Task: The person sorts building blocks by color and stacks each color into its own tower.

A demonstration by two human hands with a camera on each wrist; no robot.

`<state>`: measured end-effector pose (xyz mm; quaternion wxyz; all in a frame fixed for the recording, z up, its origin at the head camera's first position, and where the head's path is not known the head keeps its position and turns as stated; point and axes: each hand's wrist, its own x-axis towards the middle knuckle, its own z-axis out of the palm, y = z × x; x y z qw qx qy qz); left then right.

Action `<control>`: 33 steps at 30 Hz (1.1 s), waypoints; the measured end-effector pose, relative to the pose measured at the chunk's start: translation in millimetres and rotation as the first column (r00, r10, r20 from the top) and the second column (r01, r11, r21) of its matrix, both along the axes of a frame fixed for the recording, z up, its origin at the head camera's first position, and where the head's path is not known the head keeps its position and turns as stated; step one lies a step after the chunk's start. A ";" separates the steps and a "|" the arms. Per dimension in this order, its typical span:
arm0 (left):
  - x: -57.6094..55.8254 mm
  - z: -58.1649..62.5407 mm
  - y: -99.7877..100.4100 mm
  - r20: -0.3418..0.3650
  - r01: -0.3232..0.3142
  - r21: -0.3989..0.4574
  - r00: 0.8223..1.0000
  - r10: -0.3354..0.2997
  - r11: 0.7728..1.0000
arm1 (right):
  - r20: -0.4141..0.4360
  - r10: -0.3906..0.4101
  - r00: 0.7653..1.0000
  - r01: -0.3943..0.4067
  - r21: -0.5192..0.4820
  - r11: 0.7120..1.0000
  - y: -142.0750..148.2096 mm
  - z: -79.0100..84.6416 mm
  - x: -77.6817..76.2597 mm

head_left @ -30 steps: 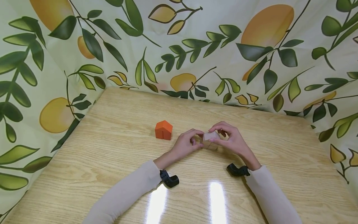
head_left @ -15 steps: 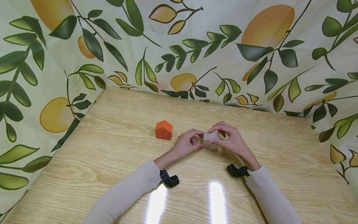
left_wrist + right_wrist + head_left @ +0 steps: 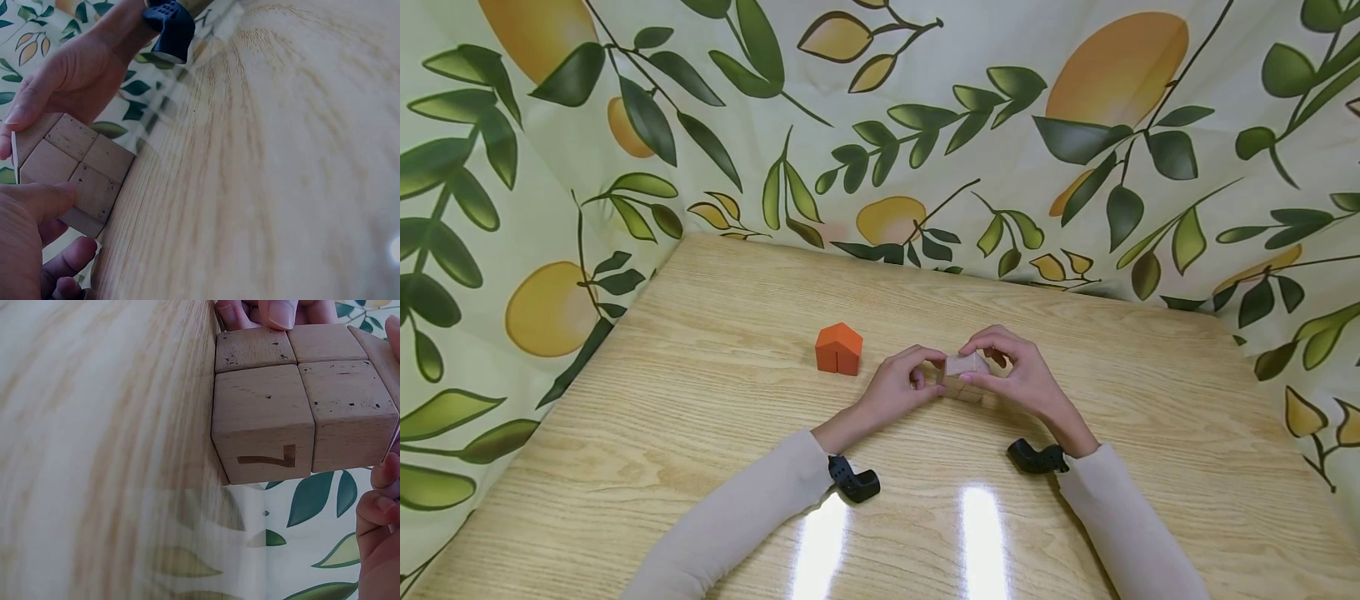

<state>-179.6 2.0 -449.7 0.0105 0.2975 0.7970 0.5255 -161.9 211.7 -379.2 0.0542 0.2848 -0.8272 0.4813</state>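
Observation:
Several plain wooden cubes [image 3: 961,389] are stacked two high on the table, forming a block; one cube [image 3: 265,412] bears a dark 7 in the right wrist view. On top sits a pale wedge-shaped roof piece [image 3: 964,364]. My left hand [image 3: 897,385] grips the stack from the left, its thumb [image 3: 53,199] pressed on the near cubes. From the right, my right hand [image 3: 1018,372] pinches the roof piece between thumb and fingers. The stack's far side is hidden in the head view. An orange house-shaped block [image 3: 838,349] stands apart to the left.
A wood-grain table [image 3: 730,333] lies under both hands. Cloth printed with fruit and leaves [image 3: 925,133] hangs behind and at the sides. Each wrist wears a black device, such as the left one [image 3: 853,481]. Two bright reflections show on the near tabletop.

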 end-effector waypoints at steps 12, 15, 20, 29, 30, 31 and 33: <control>0.2 0.3 -0.4 0.003 0.004 0.008 1.000 -0.004 1.000 | 0.001 0.005 1.000 -0.005 -0.047 0.999 4.5 4.5 0.5; 0.7 -0.1 -0.9 0.012 0.005 0.011 1.000 -0.005 1.000 | -0.034 0.020 0.999 -0.024 -0.114 0.993 10.6 1.9 -2.3; 0.8 -1.4 -1.0 0.025 -0.003 -0.003 1.000 0.003 1.000 | -0.081 0.009 0.997 -0.023 -0.165 0.986 25.1 -10.0 -11.6; 3.8 3.6 -2.3 0.093 -0.018 0.046 0.996 0.014 0.999 | -0.049 -0.039 0.998 0.029 -0.184 0.983 33.6 -4.5 -10.7; 4.2 5.5 -2.8 0.088 -0.021 0.040 0.996 0.018 0.999 | -0.049 -0.052 0.997 0.043 -0.170 0.985 34.3 -2.5 -10.3; 4.5 7.8 -3.5 0.077 -0.030 0.033 0.997 0.028 0.999 | -0.049 -0.068 0.996 0.060 -0.156 0.986 35.1 -0.3 -10.2; 5.4 13.2 -5.6 0.059 -0.060 0.019 0.997 0.059 0.998 | -0.052 -0.106 0.993 0.099 -0.126 0.987 36.4 3.0 -9.9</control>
